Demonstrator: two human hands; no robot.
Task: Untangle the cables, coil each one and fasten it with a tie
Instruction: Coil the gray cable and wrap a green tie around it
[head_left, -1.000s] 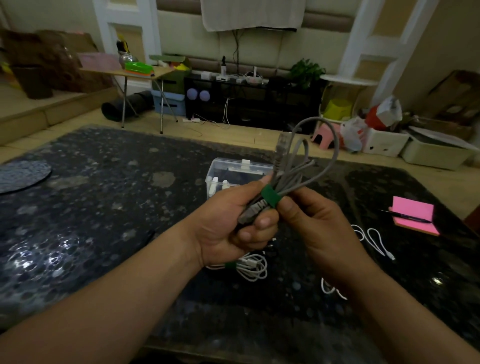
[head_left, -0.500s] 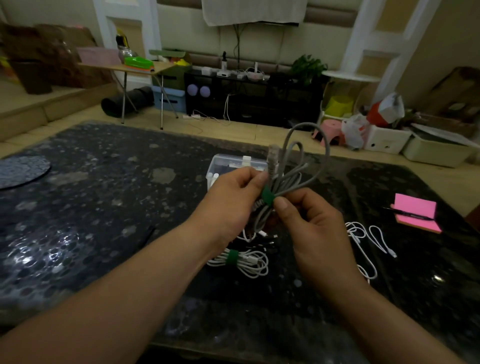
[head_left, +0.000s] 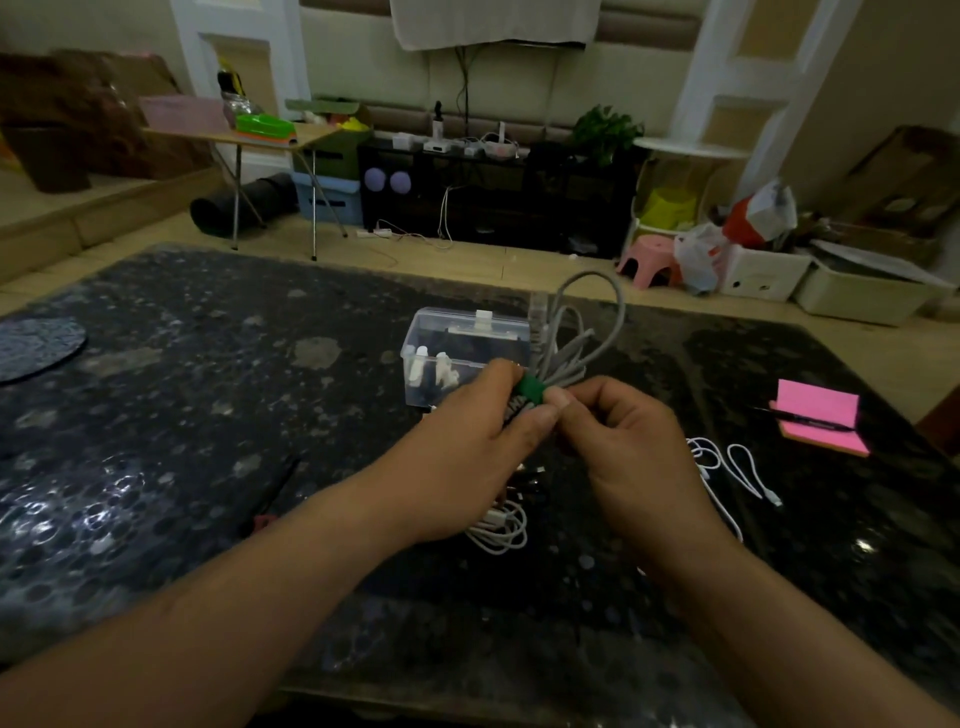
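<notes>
Several white pieces (head_left: 441, 368) stand in the box (head_left: 457, 319) behind the cable (head_left: 619, 306).

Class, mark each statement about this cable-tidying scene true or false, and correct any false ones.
1. The left hand and right hand hold the grey cable at its green tie. True.
2. The pink notepad lies left of the hands. False: it lies to their right, a pen on it.
3. A clear box stands on the table beyond the hands. True.
4. The white cable at the right wears a tie. False: no tie shows on it.
</notes>
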